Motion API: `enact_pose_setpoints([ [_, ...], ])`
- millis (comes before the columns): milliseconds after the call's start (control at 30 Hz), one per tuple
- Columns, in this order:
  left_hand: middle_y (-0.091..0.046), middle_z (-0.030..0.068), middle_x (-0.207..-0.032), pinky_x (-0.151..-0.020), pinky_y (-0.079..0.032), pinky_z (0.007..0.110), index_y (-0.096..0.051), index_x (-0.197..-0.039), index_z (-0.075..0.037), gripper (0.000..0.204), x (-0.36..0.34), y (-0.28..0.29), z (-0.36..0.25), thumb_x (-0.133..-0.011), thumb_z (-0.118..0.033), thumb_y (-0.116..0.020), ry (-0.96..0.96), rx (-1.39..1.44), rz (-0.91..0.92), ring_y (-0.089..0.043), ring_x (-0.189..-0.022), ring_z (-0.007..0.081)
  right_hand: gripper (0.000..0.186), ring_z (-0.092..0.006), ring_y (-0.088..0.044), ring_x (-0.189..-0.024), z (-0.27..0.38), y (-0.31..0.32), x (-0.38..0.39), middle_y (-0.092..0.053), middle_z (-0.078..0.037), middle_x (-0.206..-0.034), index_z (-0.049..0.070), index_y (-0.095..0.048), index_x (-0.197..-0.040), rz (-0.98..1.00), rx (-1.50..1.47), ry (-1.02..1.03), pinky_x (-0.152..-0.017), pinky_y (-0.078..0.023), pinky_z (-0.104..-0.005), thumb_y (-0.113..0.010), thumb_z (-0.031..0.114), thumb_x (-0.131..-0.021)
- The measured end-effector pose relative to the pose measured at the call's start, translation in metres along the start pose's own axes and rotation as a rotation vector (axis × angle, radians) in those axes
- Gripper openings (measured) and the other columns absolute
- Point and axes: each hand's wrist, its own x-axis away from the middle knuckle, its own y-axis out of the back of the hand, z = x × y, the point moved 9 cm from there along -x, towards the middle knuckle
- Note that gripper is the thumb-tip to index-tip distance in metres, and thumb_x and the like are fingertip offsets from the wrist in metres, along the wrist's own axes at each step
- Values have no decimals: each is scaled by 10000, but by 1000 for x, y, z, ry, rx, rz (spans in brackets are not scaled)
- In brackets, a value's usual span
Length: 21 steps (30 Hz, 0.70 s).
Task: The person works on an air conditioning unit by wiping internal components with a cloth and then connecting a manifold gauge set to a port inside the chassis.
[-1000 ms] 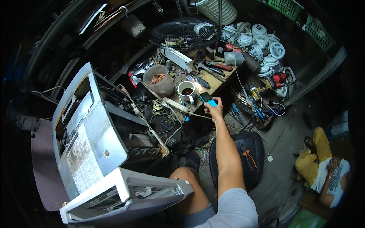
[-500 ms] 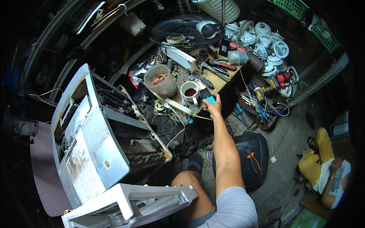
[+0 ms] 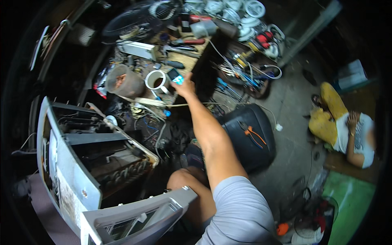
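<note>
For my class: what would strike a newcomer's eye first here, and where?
Probably first, the right hand, holding a blue mobile phone just right of a white mug on the workbench. Next, the orange-handled pliers on the black seat at centre right, then the opened metal casing at left.

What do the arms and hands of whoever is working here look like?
They're a person's. The right arm has a light grey, creased short sleeve ending above the elbow, and is bare below it. The right hand wears no glove, and no watch shows at the wrist. The left hand and left arm are out of view.
</note>
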Motion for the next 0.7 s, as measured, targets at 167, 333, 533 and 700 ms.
enact_pose_setpoints([
  [167,-731,265,-903,-742,-534,496,-752,-1029,-23,377,26,-7,14,-988,-361,-591,43,28,-44,-697,-813,405,831,-475,-607,-1180,56,48,85,-429,-213,-1363,152,-384,-1433,178,187,77,-955,-527,-579,-797,533,-821],
  [333,-731,266,-904,-742,-533,501,-751,-1027,-23,382,25,-7,19,-991,-366,-586,37,52,-56,-695,-817,414,765,-409,-440,-1368,-41,240,205,-447,-189,-1521,129,-500,-1449,-70,709,142,-1046,-403,-603,-810,451,-828],
  [533,-730,267,-904,-742,-531,507,-750,-1025,-23,389,15,-12,6,-994,-372,-580,-3,44,-33,-693,-822,424,665,-366,-528,-1160,-138,314,272,-535,-173,-1225,64,-510,-1430,-66,950,31,-988,-439,-514,-722,436,-921],
  [700,-729,268,-905,-742,-530,512,-749,-1024,-24,395,21,-18,0,-996,-377,-575,-20,33,-27,-691,-826,432,526,-332,-613,-900,-156,280,253,-596,-167,-1015,59,-537,-1373,-64,279,-132,-815,-529,-439,-621,429,-1008],
])
